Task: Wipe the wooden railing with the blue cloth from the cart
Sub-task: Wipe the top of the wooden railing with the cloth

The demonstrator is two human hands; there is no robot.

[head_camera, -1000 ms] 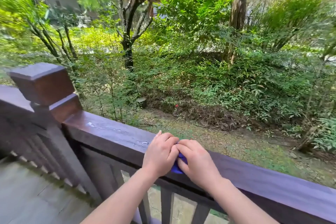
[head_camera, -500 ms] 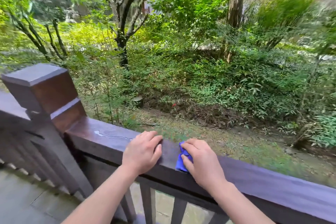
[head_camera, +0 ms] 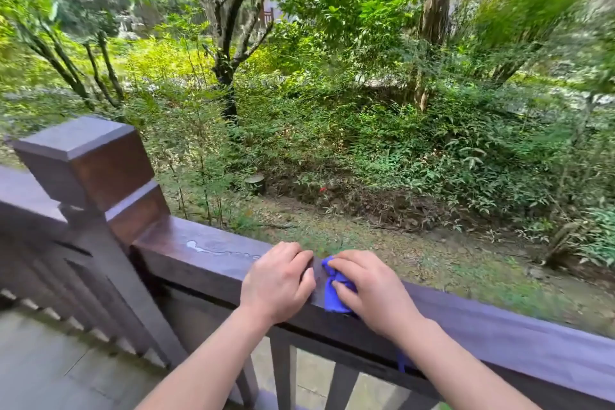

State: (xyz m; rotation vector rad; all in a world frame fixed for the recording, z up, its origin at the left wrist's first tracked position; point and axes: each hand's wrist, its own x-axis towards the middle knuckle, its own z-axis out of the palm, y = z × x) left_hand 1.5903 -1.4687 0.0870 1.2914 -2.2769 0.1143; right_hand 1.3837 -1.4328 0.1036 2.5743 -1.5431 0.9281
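Now my two hands sit a little apart on the top of the wooden railing (head_camera: 206, 255), where a second ago they were pressed together over the cloth. My left hand (head_camera: 278, 283) has slid off to the left, toward the corner post (head_camera: 90, 163), and lies palm down with its fingers curled loosely over the far edge of the rail; it holds nothing. My right hand (head_camera: 367, 289) keeps the blue cloth (head_camera: 334, 288), its grip clamped down on the wad with fingers bent over it, pressing it onto the rail's top face. More of the cloth shows than before: it was only a sliver between my hands, and now a bunched fold sticks out from under my fingertips toward the left hand, with a gap of bare wood between cloth and left thumb.

The cloth is a vivid blue, crumpled into a small ball, draped from the rail's top toward its near edge. A thin blue thread or strap (head_camera: 401, 363) hangs below my right wrist against the balusters. A pale wet streak (head_camera: 213, 249) lies on the rail's top between my left hand and the post. The wood is dark brown and glossy near the post, paler and greyer toward the right end.
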